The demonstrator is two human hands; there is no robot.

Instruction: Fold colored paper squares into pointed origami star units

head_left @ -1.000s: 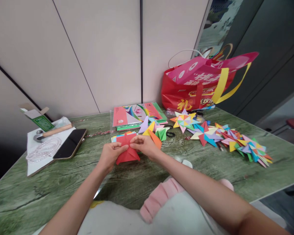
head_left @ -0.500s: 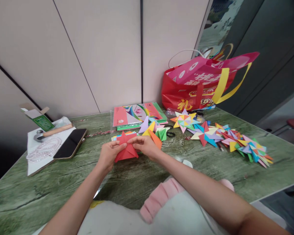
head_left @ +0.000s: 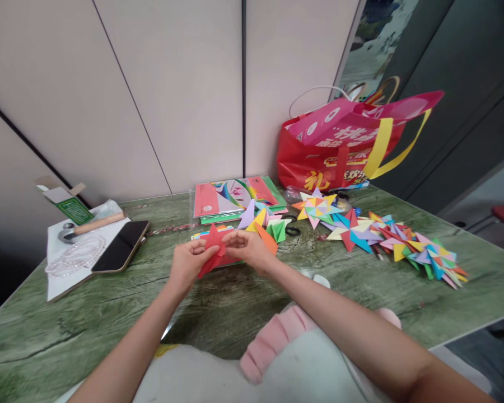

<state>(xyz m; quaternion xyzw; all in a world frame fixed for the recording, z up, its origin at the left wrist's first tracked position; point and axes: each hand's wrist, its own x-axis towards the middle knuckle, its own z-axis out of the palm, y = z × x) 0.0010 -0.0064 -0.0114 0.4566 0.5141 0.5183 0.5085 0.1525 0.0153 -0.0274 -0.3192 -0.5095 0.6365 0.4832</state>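
A piece of red origami paper, partly folded, is held up over the table in front of me. My left hand pinches its left side between thumb and fingers. At the right edge my right hand has its thumb and fingertips closed on the paper, and the exact grip is partly hidden. Just behind lies a small stack of coloured paper sheets. Beside my right hand are folded paper pieces, among them an orange one and a green one.
Packs of coloured paper lie at the back, near a red gift bag. Several multicoloured paper stars spread rightward, beside black scissors. On the left are a phone, a hammer, beads and an opened box.
The red paper has narrowed: its right part has folded in toward the left. My right fingers have shifted slightly with it, while the left hand has stayed nearly in place.
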